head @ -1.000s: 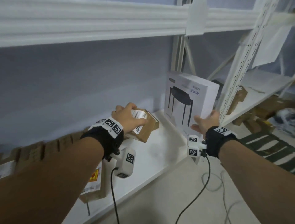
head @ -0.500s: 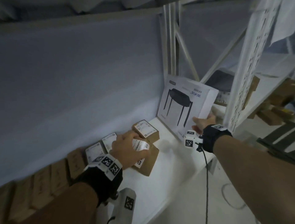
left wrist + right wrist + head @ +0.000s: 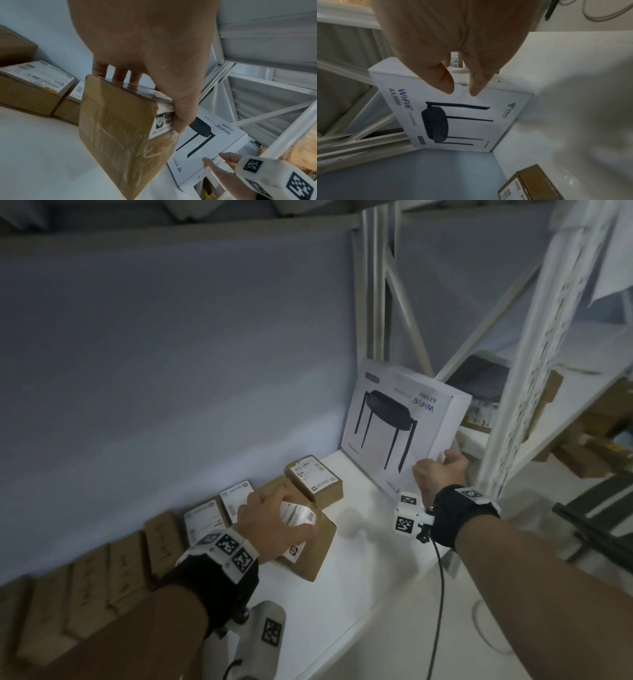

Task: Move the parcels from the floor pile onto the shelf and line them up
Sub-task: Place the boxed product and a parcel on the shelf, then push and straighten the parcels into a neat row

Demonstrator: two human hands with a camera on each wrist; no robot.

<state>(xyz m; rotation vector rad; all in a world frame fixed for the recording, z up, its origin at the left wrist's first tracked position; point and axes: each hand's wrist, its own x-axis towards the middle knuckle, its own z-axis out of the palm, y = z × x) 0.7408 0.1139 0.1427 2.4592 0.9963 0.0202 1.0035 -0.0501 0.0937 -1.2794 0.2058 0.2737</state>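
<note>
While the left hand (image 3: 274, 522) grips a brown parcel (image 3: 317, 546) with a white label, fingers curled over its top and thumb on the side, the parcel hangs tilted just above the white shelf (image 3: 370, 559) at about 7 o'clock in the head view. In the left wrist view the fingers (image 3: 120, 75) wrap over the far edge of the parcel (image 3: 120, 128) and the thumb presses its labelled side; its lower corner is close to the shelf (image 3: 34, 148), contact cannot be told.

The right hand (image 3: 440, 474) is at 3 o'clock, half open, with thumb and fingers on the lower right corner of a white router box (image 3: 404, 422). That box stands on edge on the shelf with its print upside down, at the right end beside the rack post (image 3: 534, 364). In the right wrist view the fingers (image 3: 443, 81) lie loosely bent on the edge of the box (image 3: 453, 115); whether they clamp it cannot be told.

A row of small parcels lies along the back wall (image 3: 171, 354) at 8 to 9 o'clock: one labelled parcel (image 3: 315, 481) just behind the held one, two more labelled parcels (image 3: 236, 501) (image 3: 205, 518) to its left, then plain brown ones (image 3: 102, 577) running off to the left edge. They sit touching or nearly touching, side by side.

Both wrists carry black straps with marker tags (image 3: 229, 549) (image 3: 407, 518); a black cable (image 3: 438, 594) hangs from the right one.
</note>
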